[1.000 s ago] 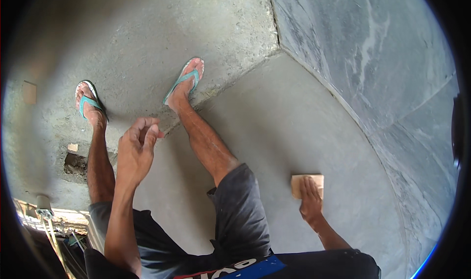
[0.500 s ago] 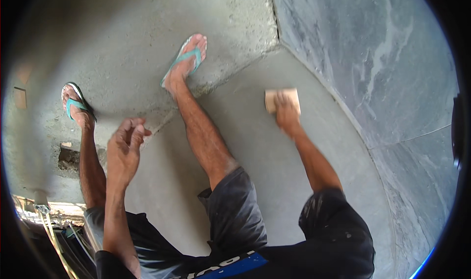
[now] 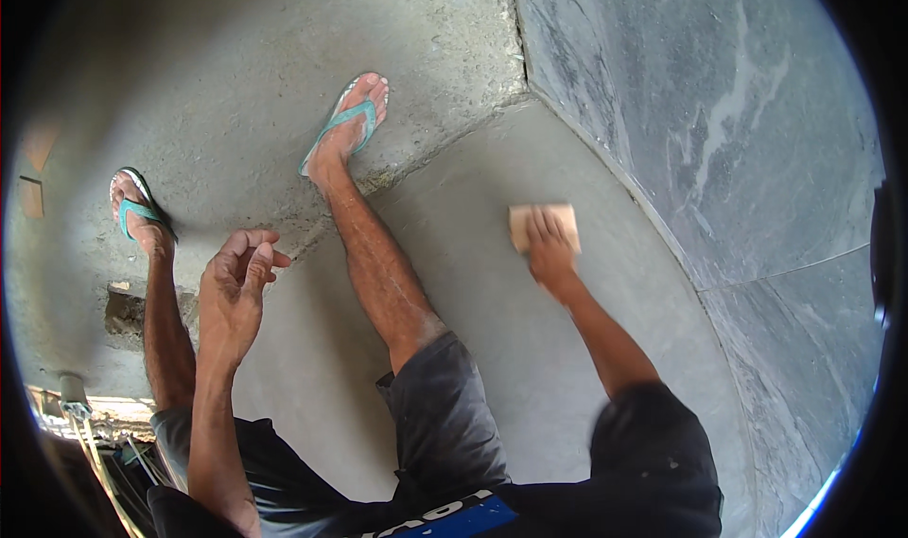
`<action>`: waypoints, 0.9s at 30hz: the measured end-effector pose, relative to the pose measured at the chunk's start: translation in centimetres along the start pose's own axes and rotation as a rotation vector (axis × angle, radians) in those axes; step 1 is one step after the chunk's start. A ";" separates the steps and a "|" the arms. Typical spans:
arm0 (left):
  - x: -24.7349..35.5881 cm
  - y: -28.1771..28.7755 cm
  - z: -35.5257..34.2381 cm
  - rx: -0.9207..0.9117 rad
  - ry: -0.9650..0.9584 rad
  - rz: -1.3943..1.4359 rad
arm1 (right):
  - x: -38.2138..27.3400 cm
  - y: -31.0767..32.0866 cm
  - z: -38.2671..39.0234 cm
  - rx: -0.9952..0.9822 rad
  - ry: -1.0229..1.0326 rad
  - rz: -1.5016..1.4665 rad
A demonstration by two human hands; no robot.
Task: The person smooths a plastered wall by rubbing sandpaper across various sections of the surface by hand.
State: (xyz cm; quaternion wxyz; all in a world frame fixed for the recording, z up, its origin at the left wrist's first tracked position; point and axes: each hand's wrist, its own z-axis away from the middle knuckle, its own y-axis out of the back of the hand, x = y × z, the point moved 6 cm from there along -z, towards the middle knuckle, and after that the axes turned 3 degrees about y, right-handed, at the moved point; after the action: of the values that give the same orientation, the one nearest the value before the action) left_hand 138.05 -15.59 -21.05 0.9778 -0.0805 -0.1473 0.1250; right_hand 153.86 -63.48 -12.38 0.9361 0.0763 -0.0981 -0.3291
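My right hand lies over a tan, rectangular sponge, its fingers spread along the top and pressing it to the smooth grey cement surface. The sponge's underside is hidden. My left hand hangs in the air in front of my left shin, holding nothing. Its fingers are loosely bent, with the thumb pointing up beside them.
Grey marbled slabs line the right side, meeting the cement along a curved edge. My sandalled feet stand on rough concrete. A square hole opens beside my left leg, above a pipe and thin rods.
The sponge has slid toward me over the cement under my right hand. My left hand stays raised in much the same pose, and the whole view has shifted slightly.
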 end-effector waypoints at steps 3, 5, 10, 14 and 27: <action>-0.4 0.2 -0.3 0.004 0.007 0.041 | 0.6 -1.9 -7.1 -0.060 -0.110 0.094; -1.2 0.9 -0.4 0.021 -0.001 0.047 | 0.1 -1.6 -5.2 -0.080 -0.046 0.048; -1.3 3.0 0.4 0.060 -0.014 0.046 | -5.5 2.8 18.7 -0.102 0.068 -0.170; -0.9 1.5 0.1 -0.006 -0.017 0.093 | -5.3 5.1 25.6 -0.076 -0.007 -0.194; -1.0 1.6 -0.5 0.017 -0.022 0.031 | -4.5 -1.7 3.1 0.037 0.039 -0.120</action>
State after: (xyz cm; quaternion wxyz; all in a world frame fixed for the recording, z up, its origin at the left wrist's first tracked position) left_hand 136.94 -14.36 -22.08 0.9747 -0.0733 -0.1558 0.1425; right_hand 148.63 -62.16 -10.34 0.9148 0.1059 -0.0810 -0.3812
